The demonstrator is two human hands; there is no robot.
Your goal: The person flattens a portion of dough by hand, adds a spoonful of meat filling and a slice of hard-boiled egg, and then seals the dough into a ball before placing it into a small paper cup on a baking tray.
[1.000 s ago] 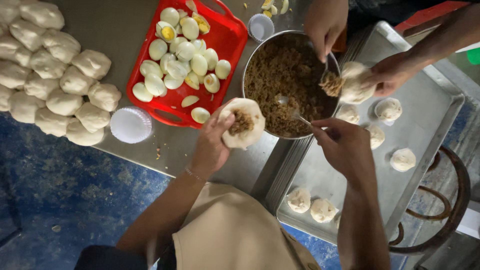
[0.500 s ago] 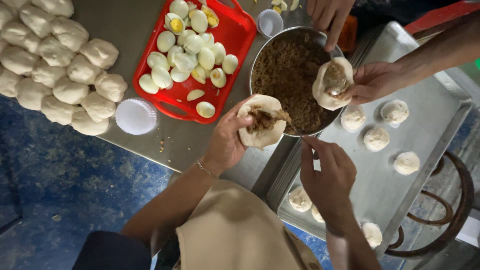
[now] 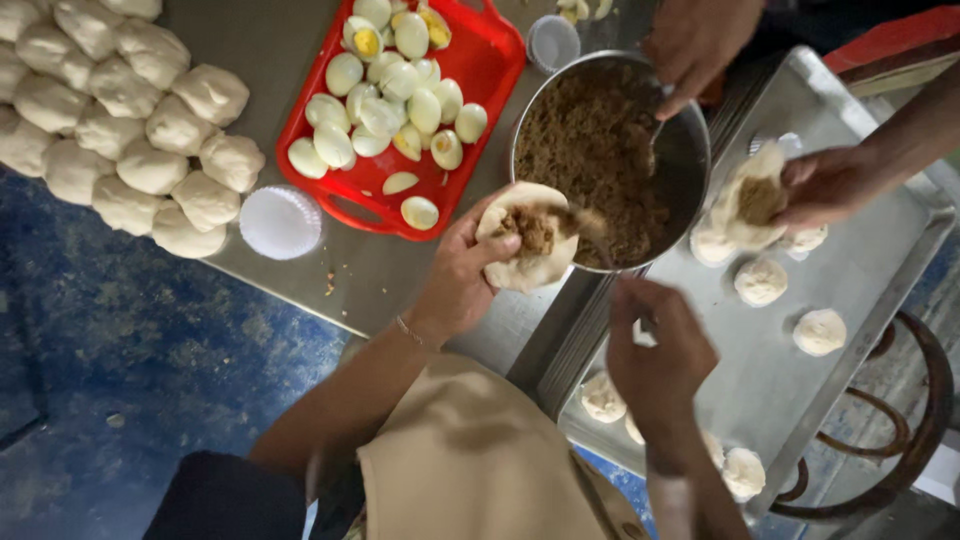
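Head view: my left hand (image 3: 462, 275) cups a flattened dough round (image 3: 530, 248) with brown filling, just beside the metal bowl (image 3: 690, 150) of filling. My right hand (image 3: 655, 350) pinches a spoon (image 3: 600, 245) over that dough. Red tray (image 3: 490, 70) of halved eggs sits on the tabletop (image 3: 400, 290). A co-worker's hand (image 3: 825, 185) holds another filled dough (image 3: 750, 200).

Food-preparation kitchen: dough balls (image 3: 150, 120), halved eggs (image 3: 395, 90), filling bowl (image 3: 690, 150).
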